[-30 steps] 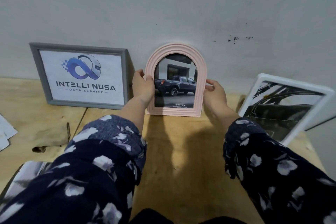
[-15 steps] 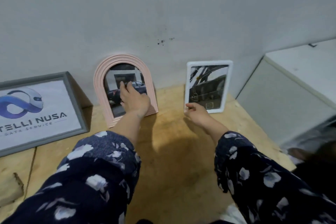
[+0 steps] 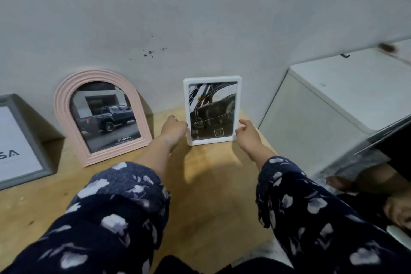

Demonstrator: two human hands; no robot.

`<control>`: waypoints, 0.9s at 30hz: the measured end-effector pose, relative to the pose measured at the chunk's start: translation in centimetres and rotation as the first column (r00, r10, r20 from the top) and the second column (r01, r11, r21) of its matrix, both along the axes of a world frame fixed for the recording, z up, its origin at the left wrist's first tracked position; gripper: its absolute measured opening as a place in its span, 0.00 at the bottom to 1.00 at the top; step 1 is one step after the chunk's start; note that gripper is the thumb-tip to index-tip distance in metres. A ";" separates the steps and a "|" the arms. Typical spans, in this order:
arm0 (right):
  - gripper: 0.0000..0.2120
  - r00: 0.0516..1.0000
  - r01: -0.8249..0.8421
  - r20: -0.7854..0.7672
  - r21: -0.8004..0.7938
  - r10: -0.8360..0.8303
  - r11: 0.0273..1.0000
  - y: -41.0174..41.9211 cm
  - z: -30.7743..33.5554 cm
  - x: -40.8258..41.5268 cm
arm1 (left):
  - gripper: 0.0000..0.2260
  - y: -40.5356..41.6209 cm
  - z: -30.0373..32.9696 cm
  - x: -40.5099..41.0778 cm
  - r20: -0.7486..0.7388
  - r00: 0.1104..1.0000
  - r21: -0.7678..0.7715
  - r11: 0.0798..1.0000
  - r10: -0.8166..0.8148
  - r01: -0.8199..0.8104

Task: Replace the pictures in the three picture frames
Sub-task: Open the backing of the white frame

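Note:
Three frames lean against the wall on a wooden table [image 3: 211, 187]. At the far left stands a grey frame [image 3: 21, 118] with a logo print, partly cut off. A pink arched frame [image 3: 66, 104] holds a picture of a dark pickup truck. To its right, a white rectangular frame [image 3: 212, 78] stands upright with a dark car picture. My left hand [image 3: 174, 130] grips the white frame's lower left edge. My right hand [image 3: 248, 134] holds its lower right corner. Both sleeves are dark with a floral print.
A white cabinet [image 3: 333, 104] stands right of the table, close to the white frame. Another person's hand [image 3: 398, 213] and a dark glossy sheet [image 3: 378, 140] are at the lower right. The grey wall runs directly behind the frames.
My left hand let go of the pink frame and moved right to the white frame. My right hand shifted from its lower left to its lower right corner. The view turned right.

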State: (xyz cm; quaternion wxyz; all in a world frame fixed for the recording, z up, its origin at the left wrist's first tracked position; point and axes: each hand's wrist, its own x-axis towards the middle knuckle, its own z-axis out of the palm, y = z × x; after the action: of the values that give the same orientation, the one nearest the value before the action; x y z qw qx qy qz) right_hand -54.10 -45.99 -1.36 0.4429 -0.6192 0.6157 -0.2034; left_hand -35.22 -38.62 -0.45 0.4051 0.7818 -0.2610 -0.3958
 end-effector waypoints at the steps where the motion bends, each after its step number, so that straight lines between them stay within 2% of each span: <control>1: 0.22 1.000 0.001 0.012 -0.001 -0.001 1.000 -0.9 0.0 0.0 | 0.27 -0.6 -0.2 -0.6 -0.009 1.000 0.005 1.000 0.018 -0.017; 7: 0.19 0.992 -0.108 0.058 -0.001 0.108 0.994 -4.2 -0.6 0.4 | 0.19 -2.6 -1.3 -2.6 -0.069 0.993 -0.022 0.995 0.095 -0.096; 11: 0.14 0.989 -0.122 0.072 -0.049 0.126 0.991 -5.0 -1.5 1.0 | 0.18 -2.8 -1.5 -3.3 -0.073 0.985 -0.025 0.987 0.154 -0.156; 18: 0.16 0.975 -0.212 0.041 -0.127 0.218 0.969 -4.0 0.5 2.0 | 0.15 -0.7 -0.2 -3.5 -0.184 0.949 -0.015 0.964 0.257 -0.264; 23: 0.15 0.948 -0.309 0.005 -0.222 0.318 0.925 -0.9 3.6 4.0 | 0.18 3.2 1.6 -2.6 -0.284 0.882 -0.020 0.918 0.375 -0.397; 25: 0.14 0.933 -0.351 -0.027 -0.277 0.358 0.895 1.0 4.7 5.1 | 0.19 5.4 2.5 -1.8 -0.280 0.847 -0.034 0.877 0.452 -0.479; 27: 0.14 0.909 -0.412 -0.089 -0.336 0.407 0.847 3.7 5.7 6.5 | 0.26 8.3 3.2 -0.4 -0.217 0.790 -0.083 0.796 0.573 -0.600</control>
State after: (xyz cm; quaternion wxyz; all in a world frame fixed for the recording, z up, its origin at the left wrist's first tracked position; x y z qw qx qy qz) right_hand -47.65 -42.33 4.29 0.3552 -0.8060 0.4267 -0.2054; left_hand -35.66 -30.31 2.76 0.5864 0.7527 0.0044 -0.2993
